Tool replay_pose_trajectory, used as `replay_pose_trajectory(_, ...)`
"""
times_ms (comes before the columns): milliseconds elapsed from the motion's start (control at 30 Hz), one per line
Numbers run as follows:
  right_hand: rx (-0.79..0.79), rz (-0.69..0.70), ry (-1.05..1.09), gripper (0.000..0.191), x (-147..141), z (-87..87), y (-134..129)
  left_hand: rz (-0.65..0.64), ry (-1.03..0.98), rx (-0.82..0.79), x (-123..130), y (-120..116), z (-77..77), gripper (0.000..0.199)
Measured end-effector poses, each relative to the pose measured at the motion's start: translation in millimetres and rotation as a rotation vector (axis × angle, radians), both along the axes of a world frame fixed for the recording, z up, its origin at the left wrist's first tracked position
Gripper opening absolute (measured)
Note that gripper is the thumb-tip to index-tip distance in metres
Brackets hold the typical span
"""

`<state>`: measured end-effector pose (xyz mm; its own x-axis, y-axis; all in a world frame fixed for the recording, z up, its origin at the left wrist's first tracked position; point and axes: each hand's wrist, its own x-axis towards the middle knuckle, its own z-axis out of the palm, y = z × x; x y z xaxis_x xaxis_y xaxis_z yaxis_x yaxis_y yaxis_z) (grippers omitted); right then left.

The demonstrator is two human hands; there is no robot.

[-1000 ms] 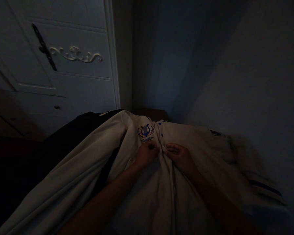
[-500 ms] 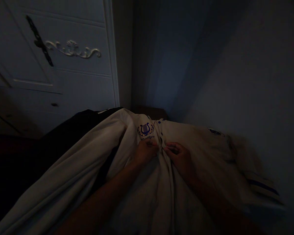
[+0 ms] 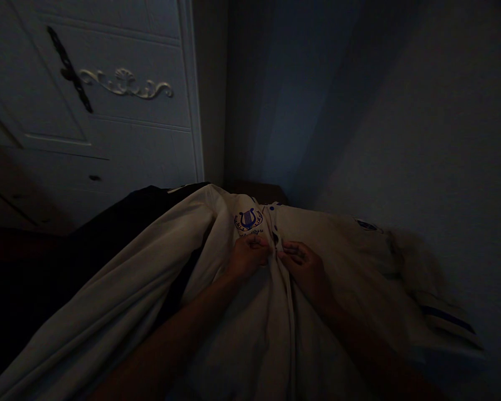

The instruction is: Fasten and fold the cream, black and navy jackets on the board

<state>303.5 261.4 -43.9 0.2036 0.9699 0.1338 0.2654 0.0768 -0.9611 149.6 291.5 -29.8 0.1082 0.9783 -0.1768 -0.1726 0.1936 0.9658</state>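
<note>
A pale jacket [image 3: 342, 256] with blue snap buttons lies spread out in front of me, its front facing up. An embroidered lyre emblem [image 3: 247, 219] with script under it marks its left part. Just below that emblem, my left hand [image 3: 248, 257] pinches one edge of the front placket. My right hand [image 3: 307, 270] pinches the opposite edge, close beside the left. A small gap shows between the two edges above my fingers. Blue snap buttons [image 3: 271, 209] run along the placket above the hands. Dim light hides the fingertips' exact grip.
Dark cloth [image 3: 121, 223] lies under and left of the jacket. A white cabinet [image 3: 146, 145] with a dark handle [image 3: 69, 69] and scroll ornament stands at the back left. A plain wall [image 3: 434, 139] rises behind and to the right. A brown object [image 3: 259, 192] sits in the corner.
Both hands stay at the placket with almost the same pinch. The fingers have shifted slightly, and the edges between them sit a little differently. The view has moved very slightly.
</note>
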Motion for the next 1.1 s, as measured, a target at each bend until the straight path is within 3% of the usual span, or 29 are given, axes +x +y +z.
replay_pose_trajectory(233,-0.041,-0.002,-0.021,0.049,0.8,2.3,-4.3,-0.022,0.016,0.031,-1.2,1.6,-3.5,0.021)
replay_pose_trajectory(500,0.015,0.009,-0.150,0.051,4.1,-2.0,-8.2,-0.043,-0.065,0.004,-2.7,-0.4,-5.2,0.031)
replay_pose_trajectory(800,0.072,0.086,-0.359,0.040,5.3,-5.0,-11.5,-0.007,-0.100,-0.055,0.6,-0.9,-2.3,0.022)
replay_pose_trajectory(900,0.039,0.088,-0.320,0.040,4.7,-4.6,-13.2,-0.009,-0.101,-0.083,0.0,-0.7,-0.8,0.021)
replay_pose_trajectory(1100,-0.069,0.009,-0.032,0.049,2.2,3.0,-5.5,-0.003,-0.113,-0.103,-0.2,1.7,2.1,0.015)
